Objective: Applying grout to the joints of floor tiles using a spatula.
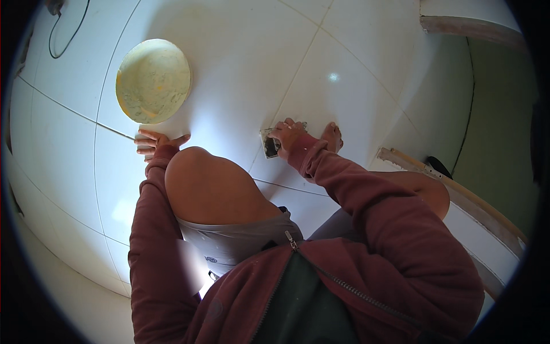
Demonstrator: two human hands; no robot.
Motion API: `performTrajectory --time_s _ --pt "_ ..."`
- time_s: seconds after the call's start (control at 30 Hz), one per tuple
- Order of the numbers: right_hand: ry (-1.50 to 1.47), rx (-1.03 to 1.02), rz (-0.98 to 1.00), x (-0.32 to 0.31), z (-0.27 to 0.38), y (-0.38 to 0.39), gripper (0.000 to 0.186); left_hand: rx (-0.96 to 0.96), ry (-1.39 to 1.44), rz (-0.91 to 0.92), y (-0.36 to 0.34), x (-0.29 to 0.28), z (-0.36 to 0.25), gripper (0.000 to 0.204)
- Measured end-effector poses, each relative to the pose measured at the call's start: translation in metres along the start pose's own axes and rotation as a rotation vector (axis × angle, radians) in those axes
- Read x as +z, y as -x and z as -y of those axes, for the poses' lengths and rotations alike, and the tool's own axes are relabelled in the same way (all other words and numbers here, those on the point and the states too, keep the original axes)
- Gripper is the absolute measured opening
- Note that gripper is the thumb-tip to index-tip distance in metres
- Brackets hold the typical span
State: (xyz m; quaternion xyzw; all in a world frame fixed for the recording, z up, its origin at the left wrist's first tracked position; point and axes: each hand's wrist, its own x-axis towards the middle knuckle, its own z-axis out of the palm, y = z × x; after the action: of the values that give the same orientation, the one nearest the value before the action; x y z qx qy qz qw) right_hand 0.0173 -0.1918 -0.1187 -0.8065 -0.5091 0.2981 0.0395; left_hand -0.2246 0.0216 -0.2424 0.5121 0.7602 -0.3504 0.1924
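My left hand [158, 143] has its fingers spread and rests on the white tiles beside my knee, just below a round pale-yellow tub [153, 80]. Inside the tub is a smeared, cream-coloured paste. With bent fingers, my right hand [288, 136] grips a small square piece [271, 147] with a pale rim and a dark, smudged middle, low at the floor. The hand covers much of that piece, so its exact kind cannot be made out. White smears mark the fingers. My bare foot [332, 137] stands just right of this hand.
White floor tiles [240, 69] with thin dark joints surround me. A dark cable [63, 54] lies at the upper left. On the right runs a raised, wood-coloured edge [458, 189], with a dark object [439, 167] against it and a greenish surface [498, 114] beyond.
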Motion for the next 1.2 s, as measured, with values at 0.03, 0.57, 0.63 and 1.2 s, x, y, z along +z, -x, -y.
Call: performTrajectory --time_s 0.03,0.57,0.63,1.2 --pt "0.104 -0.001 0.225 -0.002 -0.001 -0.002 0.036 0.003 0.001 -0.004 0.001 0.000 -0.002 0.125" --pt "-0.226 0.203 -0.217 -0.001 -0.040 -0.037 0.026 -0.010 -0.062 -0.014 0.006 0.006 -0.005 0.126" --pt "-0.139 0.146 0.032 0.022 0.004 -0.016 0.033 -0.027 -0.072 -0.019 0.001 0.003 0.001 0.126" --pt "-1.901 0.556 0.276 -0.133 -0.020 -0.001 0.026 0.018 0.035 -0.231 0.001 -0.006 -0.015 0.125"
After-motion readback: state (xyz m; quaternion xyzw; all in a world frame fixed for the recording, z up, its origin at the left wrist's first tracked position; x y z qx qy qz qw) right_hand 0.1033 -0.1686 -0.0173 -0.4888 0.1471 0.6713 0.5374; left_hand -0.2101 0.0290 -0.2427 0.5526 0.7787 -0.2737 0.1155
